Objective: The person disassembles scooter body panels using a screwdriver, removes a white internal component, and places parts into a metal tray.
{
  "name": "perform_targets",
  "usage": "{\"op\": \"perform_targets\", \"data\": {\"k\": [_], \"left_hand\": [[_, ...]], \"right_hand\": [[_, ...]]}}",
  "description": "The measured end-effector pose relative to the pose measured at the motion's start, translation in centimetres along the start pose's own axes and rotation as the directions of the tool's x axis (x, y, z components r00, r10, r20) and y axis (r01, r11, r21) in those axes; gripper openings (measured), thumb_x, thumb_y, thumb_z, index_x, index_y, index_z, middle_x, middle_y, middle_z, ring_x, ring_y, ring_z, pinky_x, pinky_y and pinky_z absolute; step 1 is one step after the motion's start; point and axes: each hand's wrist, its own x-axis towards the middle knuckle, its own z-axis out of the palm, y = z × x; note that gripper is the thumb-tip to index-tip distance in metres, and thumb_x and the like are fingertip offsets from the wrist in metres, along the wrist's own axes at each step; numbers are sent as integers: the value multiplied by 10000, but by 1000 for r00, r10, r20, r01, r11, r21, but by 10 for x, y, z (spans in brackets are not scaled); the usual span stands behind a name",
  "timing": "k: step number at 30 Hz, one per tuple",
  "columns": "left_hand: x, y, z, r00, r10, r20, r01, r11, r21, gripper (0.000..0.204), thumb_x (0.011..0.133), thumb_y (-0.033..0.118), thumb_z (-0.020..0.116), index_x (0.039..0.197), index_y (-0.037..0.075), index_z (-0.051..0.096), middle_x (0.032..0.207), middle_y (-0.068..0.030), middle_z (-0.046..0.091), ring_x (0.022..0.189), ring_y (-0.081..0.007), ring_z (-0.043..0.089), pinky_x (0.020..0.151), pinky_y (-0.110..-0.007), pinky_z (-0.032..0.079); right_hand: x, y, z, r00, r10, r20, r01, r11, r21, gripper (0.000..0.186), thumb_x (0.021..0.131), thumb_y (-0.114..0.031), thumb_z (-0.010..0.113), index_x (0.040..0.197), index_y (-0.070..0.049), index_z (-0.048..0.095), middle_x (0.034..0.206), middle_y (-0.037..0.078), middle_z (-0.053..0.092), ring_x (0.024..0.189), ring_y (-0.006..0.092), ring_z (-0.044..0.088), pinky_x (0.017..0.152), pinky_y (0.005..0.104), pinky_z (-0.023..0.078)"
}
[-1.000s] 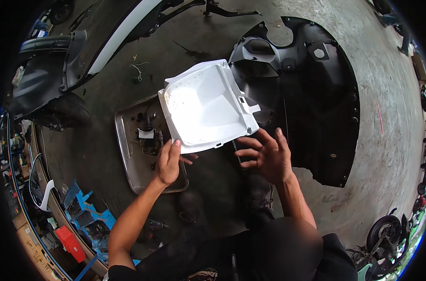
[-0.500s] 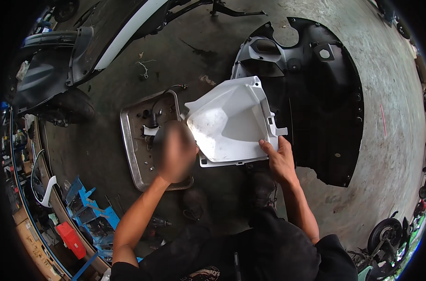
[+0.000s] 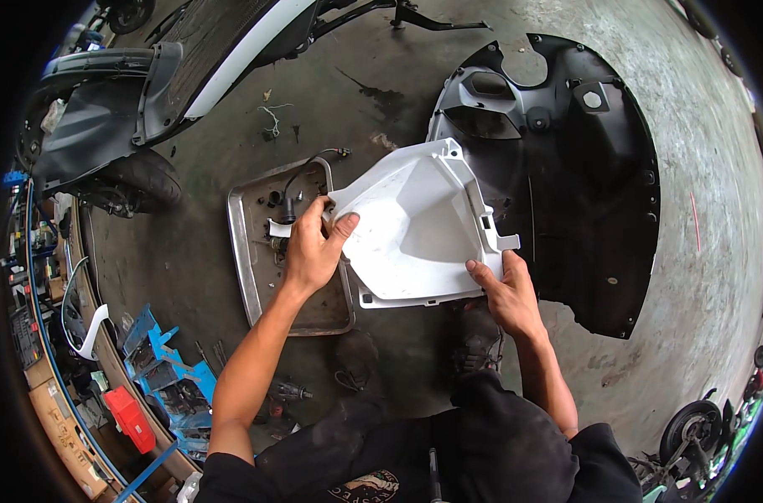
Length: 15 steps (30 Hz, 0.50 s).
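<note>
Between my hands I hold a white plastic fairing panel (image 3: 411, 230), its hollow side facing up. My left hand (image 3: 314, 251) grips the panel's left edge, thumb on top and fingers hidden partly behind it. At the lower right corner, near a small tab, my right hand (image 3: 514, 293) is closed on the rim with its thumb over the edge. Below the panel's left side lies a metal tray (image 3: 241, 251) holding small hardware and a black cable with a connector (image 3: 289, 205). The panel overlaps part of a large black plastic body panel (image 3: 591, 210) on the floor.
At the upper left stands a partly stripped scooter (image 3: 105, 126) with its wheel showing. A blue tool stand (image 3: 168, 360), a power tool (image 3: 291, 391) and a red case (image 3: 130, 419) are at the lower left. Another motorcycle (image 3: 692, 436) stands at the lower right.
My left hand, blurred earlier beside the panel over the tray, now grips the panel's left edge. The right hand keeps its hold. The whole view has shifted slightly.
</note>
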Motion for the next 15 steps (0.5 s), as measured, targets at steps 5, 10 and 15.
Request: {"op": "perform_targets", "data": {"k": [5,10,15], "left_hand": [[-2,15,-4,993,-27,114,-27,895,446,750,660,439,891,1153,-49,604,959,-205,712,947,-388,682,891,-454,503],[-1,17,-2,977,215,12,-185,809,558,606,719,518,829,986,11,631,866,-184,691,895,-375,663,853,-472,482],[13,31,-18,979,184,87,-201,816,542,527,966,484,573,779,-5,630,718,-176,636,689,-380,610,711,-473,451]], "right_hand": [[-1,5,-7,995,-76,60,84,985,-151,354,932,-217,690,877,96,536,690,117,615,539,181,651,477,330,529],[-5,-15,-2,974,14,225,50,959,-279,342,924,-207,690,940,104,549,717,114,631,523,170,630,464,321,503],[-9,-19,8,953,73,293,-12,978,-206,373,945,-201,665,1056,138,557,808,159,652,567,180,642,466,321,540]]}}
